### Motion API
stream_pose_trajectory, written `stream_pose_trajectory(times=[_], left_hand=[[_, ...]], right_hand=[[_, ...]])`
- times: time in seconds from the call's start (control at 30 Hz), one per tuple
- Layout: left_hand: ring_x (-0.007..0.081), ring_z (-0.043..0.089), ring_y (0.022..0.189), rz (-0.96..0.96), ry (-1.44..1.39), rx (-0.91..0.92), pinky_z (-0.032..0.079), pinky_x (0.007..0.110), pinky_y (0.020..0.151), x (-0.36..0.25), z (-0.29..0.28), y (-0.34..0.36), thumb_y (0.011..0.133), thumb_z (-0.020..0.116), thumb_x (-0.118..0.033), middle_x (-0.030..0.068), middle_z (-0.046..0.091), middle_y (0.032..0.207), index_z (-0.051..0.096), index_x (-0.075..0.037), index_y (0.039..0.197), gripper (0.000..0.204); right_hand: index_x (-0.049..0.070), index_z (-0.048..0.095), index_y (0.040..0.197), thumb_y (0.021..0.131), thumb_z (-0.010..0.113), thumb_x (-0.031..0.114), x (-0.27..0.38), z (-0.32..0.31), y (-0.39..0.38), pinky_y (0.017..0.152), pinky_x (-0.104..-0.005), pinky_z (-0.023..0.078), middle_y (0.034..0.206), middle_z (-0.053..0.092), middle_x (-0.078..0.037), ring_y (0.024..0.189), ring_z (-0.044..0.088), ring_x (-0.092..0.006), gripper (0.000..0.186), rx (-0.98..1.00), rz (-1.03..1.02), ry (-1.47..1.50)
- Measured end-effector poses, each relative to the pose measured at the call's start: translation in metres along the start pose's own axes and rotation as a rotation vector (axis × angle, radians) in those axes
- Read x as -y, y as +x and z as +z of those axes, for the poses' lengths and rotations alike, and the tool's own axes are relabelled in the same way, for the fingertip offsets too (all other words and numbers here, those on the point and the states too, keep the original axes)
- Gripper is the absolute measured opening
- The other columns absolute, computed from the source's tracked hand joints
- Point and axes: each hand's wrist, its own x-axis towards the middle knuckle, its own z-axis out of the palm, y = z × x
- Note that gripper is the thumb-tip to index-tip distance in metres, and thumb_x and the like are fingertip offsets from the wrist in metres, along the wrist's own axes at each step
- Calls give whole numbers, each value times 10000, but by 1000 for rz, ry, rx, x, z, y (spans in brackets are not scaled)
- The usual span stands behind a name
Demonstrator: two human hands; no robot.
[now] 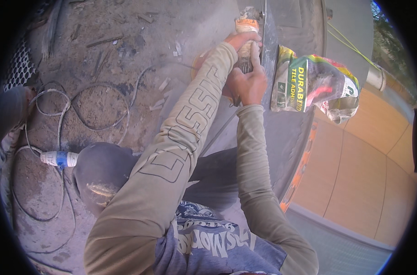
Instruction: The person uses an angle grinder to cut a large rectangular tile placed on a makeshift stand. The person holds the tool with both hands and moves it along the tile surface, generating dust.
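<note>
Gripping power tool [246, 26], far end [249, 13] beyond left hand [240, 40], right hand [250, 85] nearer

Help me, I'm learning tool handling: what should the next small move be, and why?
Perhaps ease the power tool slightly along the dark edge: the left hand and right hand both grip its body, and its metal head sits close beside that edge.

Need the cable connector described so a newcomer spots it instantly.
Find the big dark-trousered knee at left of the head view. Just left of it, on the dusty floor among loops of thin grey cable, lies the cable connector. It is a stubby cylinder with white ends and a bright blue middle, unlike the plain loops around it.
</note>
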Motion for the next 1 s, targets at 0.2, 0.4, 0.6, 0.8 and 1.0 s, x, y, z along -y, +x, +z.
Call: stream_pose_trajectory(times=[0.2,0.4,0.6,0.8,1.0], left_hand=[[214,762,915,-12,-21,-8,658,369,832,4,-3,5,884,815,-234,153,780,1108,641,-22,1233,444],[241,763,927,-36,-7,-3,654,392,845,4,-5,8,887,815,-255,154,787,1137,643,-22,1250,465],[251,760,978,-42,75,-14,640,415,895,0,-9,10,887,811,-286,136,795,1155,660,-37,1267,479],[238,761,978,-48,114,-25,637,404,892,1,-8,9,875,827,-305,121,802,1161,680,-50,1254,480],[230,760,971,-50,123,-38,635,394,880,3,-6,2,873,832,-315,106,804,1169,685,-62,1268,492]], right_hand=[[325,534,1630,765,797,195,-3,1,1,950,-531,558,1078,724,-273,1033,713,-475,913,45,51,28],[320,540,1626,766,792,195,-4,7,3,953,-529,559,1090,719,-276,1045,712,-472,905,21,65,22],[322,540,1627,763,786,183,5,2,4,965,-527,556,1072,725,-264,1051,713,-469,909,82,151,14],[330,514,1645,766,783,190,0,4,2,978,-520,558,1068,729,-259,1064,712,-460,930,74,127,16],[321,528,1637,764,777,184,0,5,-3,983,-519,558,1081,728,-260,1069,711,-460,918,49,127,21]])
